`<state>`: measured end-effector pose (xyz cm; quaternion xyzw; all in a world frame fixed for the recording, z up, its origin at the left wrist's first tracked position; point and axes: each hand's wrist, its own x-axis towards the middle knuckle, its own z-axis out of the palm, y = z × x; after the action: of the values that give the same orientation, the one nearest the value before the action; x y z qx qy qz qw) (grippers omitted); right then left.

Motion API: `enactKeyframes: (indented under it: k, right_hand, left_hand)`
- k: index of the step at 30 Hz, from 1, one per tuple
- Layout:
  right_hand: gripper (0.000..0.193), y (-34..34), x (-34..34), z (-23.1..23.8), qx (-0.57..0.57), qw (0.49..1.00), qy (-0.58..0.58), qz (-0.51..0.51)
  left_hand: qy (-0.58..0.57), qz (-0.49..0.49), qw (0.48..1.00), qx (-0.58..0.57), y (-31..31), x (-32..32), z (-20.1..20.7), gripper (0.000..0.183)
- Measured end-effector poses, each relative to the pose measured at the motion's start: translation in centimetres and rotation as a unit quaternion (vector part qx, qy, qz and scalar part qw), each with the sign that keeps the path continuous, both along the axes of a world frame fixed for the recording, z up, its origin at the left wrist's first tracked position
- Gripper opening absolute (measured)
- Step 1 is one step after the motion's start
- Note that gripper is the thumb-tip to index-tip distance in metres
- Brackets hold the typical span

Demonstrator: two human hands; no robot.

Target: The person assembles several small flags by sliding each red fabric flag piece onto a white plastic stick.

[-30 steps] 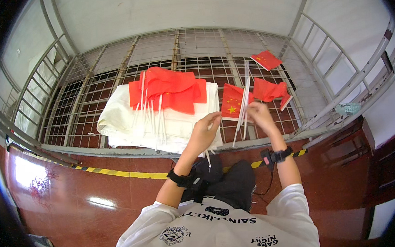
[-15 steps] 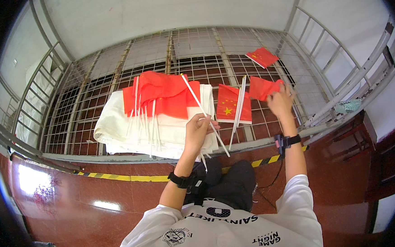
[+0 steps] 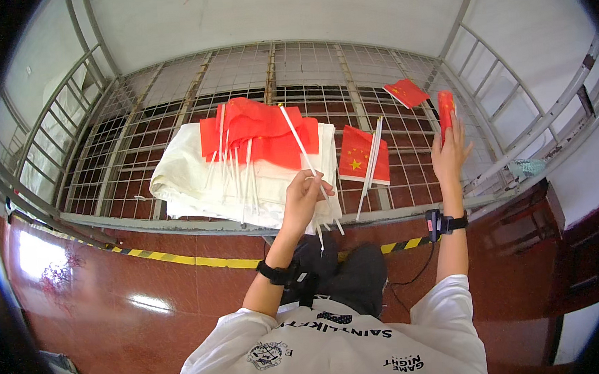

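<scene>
- Where the person's white shirt (image 3: pixel 337 353) fills the near edge, both forearms reach forward over the glossy red-brown floor (image 3: pixel 147 278); a dark band sits on each wrist.
- A yellow-and-black striped strip (image 3: pixel 180 258) runs along the floor just before the metal grating.
- Left hand (image 3: pixel 303 197): fingers curled closed around a thin white stick (image 3: pixel 298 140), which slants up and away to the left over the pile. Further white sticks poke out below the hand.
- Right hand (image 3: pixel 450 154): raised farther out and to the right, palm mostly open with fingers stretched upward, fingertips closed on a rolled red flag (image 3: pixel 446 109) held upright.
- Between the two hands lies a red flag with yellow stars (image 3: pixel 358 157) on the grating, its white stick beside it, apart from both hands.
- Just beyond the left hand: a folded white sack (image 3: pixel 183 184) on the grating, bearing a heap of red flags (image 3: pixel 258 131) with many white sticks hanging toward the near side.
- Farther right, one more small red flag (image 3: pixel 407 92) lies alone on the metal grating (image 3: pixel 138 128), well apart from the heap.
- Grey rails (image 3: pixel 507 106) fence the grating on both sides; a pale wall (image 3: pixel 282 13) stands behind.
</scene>
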<state>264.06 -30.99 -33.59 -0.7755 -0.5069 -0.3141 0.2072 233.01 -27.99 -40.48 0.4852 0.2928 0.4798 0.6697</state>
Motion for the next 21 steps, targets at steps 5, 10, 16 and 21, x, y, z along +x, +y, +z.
enactKeyframes:
  k: [5,10,16,21]
  right_hand:
    - [0.03,-0.8,-2.3,1.8,0.098,0.975,0.067,0.187]
    - [0.031,0.3,-1.1,-3.2,0.114,0.786,0.514,0.324]
    - [0.039,0.9,-1.8,-7.3,0.057,0.647,0.695,0.308]
    - [0.042,0.4,-2.3,-9.4,-0.128,0.736,0.65,0.142]
  left_hand:
    - [-0.023,-0.034,0.999,0.026,-0.8,-0.2,0.3,0.02]
    - [-0.03,-0.05,0.998,0.03,-1.5,-0.7,-0.2,0.02]
    - [-0.025,-0.041,0.999,0.014,-1.7,-1.6,-0.8,0.019]
    - [-0.011,-0.046,0.999,0.017,-1.8,-1.8,-1.2,0.019]
